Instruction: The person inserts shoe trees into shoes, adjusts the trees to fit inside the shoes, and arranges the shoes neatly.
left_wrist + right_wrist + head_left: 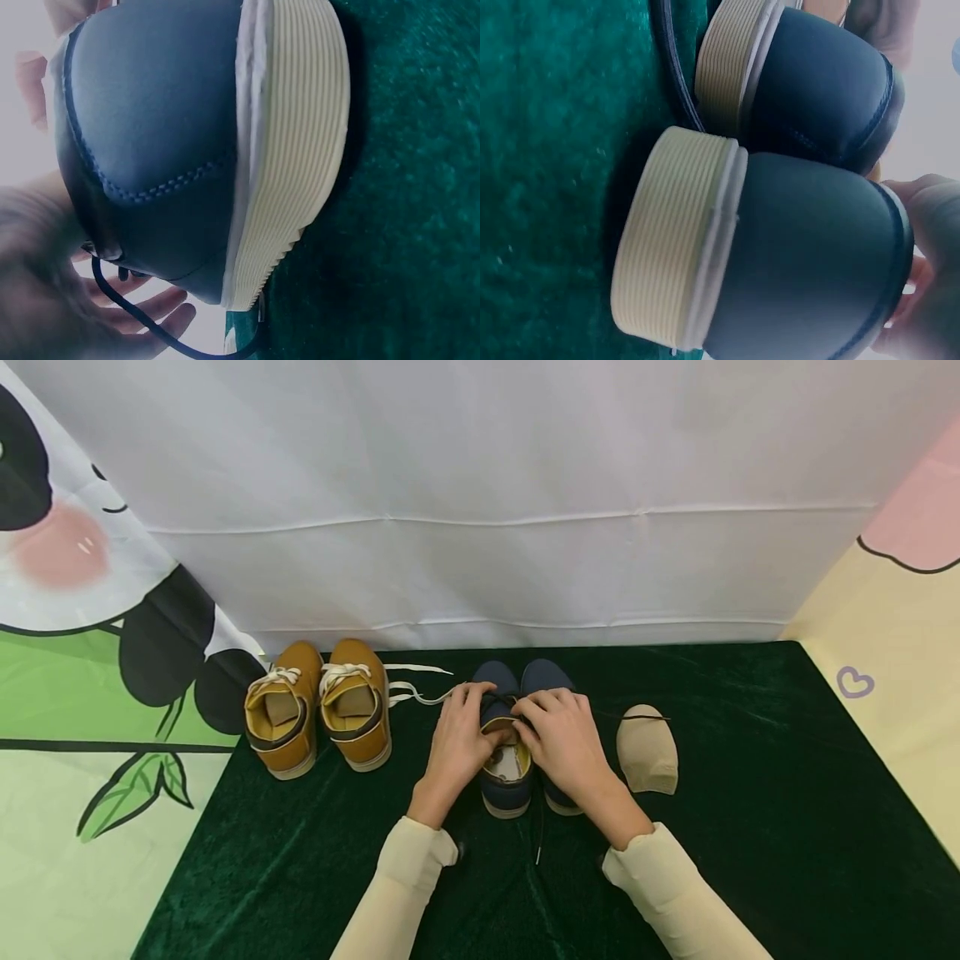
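Observation:
Both bare hands are at the left one of two navy shoes, which stand side by side with toes away from me. My left hand [459,732] holds the left edge of the navy shoe [507,793] near its lace area, thumb at the opening. From the other side, my right hand [564,739] grips the same shoe's upper and partly covers the second navy shoe [547,675]. A dark shoelace [150,319] hangs in a loop from the shoe's side. The fingertips' exact contact with the laces is hidden.
Two tan shoes [358,710] with white laces [416,693] stand at the left. To the right lies a beige insole [647,756], with a dark lace end across its top. Everything rests on a dark green cloth [750,827], before a white backdrop [480,568].

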`<state>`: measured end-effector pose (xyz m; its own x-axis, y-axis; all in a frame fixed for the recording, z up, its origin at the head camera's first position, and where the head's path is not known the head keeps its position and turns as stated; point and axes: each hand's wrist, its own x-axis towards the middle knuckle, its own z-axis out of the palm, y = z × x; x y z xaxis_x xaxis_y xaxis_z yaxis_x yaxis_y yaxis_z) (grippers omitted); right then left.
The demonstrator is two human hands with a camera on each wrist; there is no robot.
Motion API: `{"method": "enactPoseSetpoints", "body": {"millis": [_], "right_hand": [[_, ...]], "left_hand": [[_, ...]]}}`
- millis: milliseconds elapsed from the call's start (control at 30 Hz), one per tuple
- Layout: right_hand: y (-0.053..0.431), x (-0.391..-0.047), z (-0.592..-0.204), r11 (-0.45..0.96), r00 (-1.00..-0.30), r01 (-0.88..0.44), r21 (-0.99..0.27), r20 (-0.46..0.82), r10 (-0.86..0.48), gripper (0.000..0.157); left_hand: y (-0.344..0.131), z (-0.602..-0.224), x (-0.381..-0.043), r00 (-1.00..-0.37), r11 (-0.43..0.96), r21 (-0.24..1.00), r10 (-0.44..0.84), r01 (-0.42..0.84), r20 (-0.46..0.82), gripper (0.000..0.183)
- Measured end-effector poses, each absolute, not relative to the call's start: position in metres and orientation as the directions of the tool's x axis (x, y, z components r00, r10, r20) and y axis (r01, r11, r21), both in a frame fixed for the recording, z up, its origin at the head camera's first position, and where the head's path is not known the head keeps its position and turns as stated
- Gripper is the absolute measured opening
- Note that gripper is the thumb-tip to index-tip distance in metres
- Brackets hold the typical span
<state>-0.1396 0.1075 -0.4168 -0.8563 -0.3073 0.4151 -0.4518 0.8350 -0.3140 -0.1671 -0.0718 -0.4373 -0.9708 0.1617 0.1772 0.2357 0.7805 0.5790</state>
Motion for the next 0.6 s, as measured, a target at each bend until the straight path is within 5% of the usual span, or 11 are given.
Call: {"method": "enactPoseSetpoints", "body": {"millis": [600], "right_hand": [[0.1042, -0.1376, -0.4226, 0.791, -0.831, -0.493, -0.363, 0.467, -0.303, 0.006]], "left_hand": [[-0.0652, -0.4379, -0.1734, -0.962, 0.854, 0.466, 0.132, 0.232, 0.238, 0.051]]}}
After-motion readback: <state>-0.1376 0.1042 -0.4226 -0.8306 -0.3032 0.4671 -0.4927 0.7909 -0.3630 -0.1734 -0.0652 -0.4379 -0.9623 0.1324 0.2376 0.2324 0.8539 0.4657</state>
